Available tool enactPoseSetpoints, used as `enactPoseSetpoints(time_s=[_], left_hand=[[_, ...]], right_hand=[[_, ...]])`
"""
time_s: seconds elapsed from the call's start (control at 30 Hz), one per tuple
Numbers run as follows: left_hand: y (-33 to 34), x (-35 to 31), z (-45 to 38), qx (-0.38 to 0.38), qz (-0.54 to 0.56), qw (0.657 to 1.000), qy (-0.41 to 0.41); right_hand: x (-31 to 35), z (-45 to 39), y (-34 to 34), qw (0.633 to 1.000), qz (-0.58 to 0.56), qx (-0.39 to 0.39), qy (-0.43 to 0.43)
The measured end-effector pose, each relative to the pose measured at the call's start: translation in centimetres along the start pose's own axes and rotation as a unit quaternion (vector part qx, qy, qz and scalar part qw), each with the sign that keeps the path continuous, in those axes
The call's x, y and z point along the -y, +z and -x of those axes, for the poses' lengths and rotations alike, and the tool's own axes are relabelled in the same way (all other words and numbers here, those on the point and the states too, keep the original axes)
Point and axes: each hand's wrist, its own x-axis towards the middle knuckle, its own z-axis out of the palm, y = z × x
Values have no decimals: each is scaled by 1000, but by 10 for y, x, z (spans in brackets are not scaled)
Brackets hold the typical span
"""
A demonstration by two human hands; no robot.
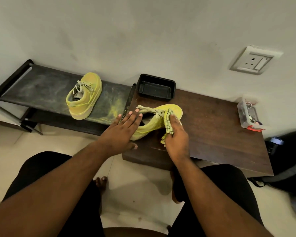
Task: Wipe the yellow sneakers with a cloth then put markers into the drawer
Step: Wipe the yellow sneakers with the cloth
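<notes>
On the dusty black rack (41, 89) at left one yellow sneaker (84, 96) waits. My left hand (125, 129), fingers straight, steadies the heel of the other sneaker (149, 127) on the brown cabinet (220, 134), its toe pointing up-right. My right hand (177, 135) grips the cloth (167, 124) pressed on its side, nearer the toe.

On the brown bench (220, 127), bare wood lies open between the near yellow sneaker (150, 124) and the clear plastic box (247, 115) at the right end, giving room to reach in from the front edge. The black tray (156, 88) stands against the wall just behind that sneaker, closing the back. To the left, the dusty shoe rack (41, 89) has open fabric on both sides of the second sneaker (84, 96). A dark bag (287, 161) blocks the floor at the right.
</notes>
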Motion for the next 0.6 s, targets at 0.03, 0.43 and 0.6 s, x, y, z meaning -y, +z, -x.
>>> enactPoseSetpoints(time_s=[0.03, 0.43, 0.6], left_hand=[[-2, 1, -4, 9, 29, 1000, 4], [-5, -10, -11, 21, 130, 991, 29], [-6, -18, -10, 8, 65, 998, 15]], right_hand=[[1, 1, 8, 1000, 21, 13, -12], [13, 0, 44, 996, 78, 33, -24], [16, 44, 61, 994, 82, 65, -40]])
